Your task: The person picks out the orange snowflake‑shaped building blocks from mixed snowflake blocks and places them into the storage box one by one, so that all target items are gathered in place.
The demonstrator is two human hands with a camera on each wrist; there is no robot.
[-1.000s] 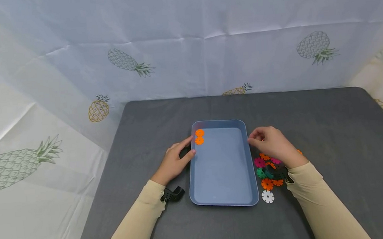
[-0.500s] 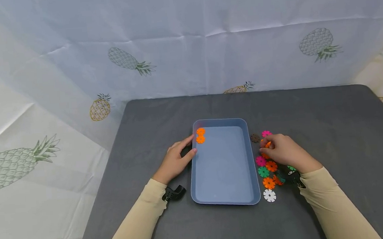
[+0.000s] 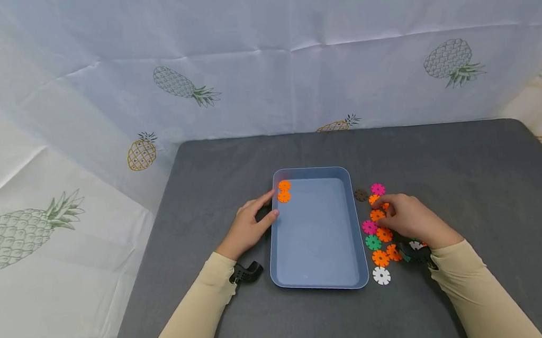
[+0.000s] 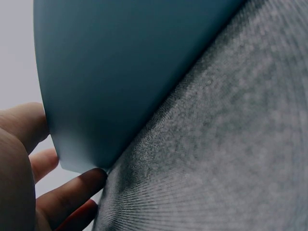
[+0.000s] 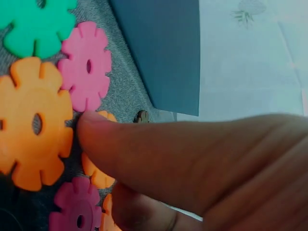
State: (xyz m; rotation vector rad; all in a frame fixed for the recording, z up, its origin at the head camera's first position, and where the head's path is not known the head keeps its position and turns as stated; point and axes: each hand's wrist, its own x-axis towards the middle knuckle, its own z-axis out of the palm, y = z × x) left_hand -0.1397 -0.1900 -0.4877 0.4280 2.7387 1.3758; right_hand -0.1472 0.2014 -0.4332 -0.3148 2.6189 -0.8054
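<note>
My left hand [image 3: 246, 226] rests against the left wall of a blue tray [image 3: 318, 242], its fingers spread along the rim. Inside the tray's far left corner lie two orange notched plastic discs [image 3: 284, 196]. Right of the tray, my right hand [image 3: 411, 221] hovers over a loose group of these flower-shaped discs, thumb and index finger apart around an orange disc [image 3: 377, 215]. In the right wrist view the thumb tip is close to a pink disc [image 5: 86, 67] and a larger-looking orange disc [image 5: 36, 125]. Nothing shows held there; the other fingertips are partly hidden.
A brown disc [image 3: 361, 195] lies beside the tray's right wall. Green [image 3: 373, 242] and white [image 3: 382, 276] discs lie nearer, with several more partly under the right wrist. The grey table [image 3: 487, 184] meets a pineapple-print cloth [image 3: 293, 93] behind.
My right hand has moved right and nearer from the tray's right wall to the discs, uncovering the brown disc. Its thumb and index finger have spread. The left hand keeps its place on the tray.
</note>
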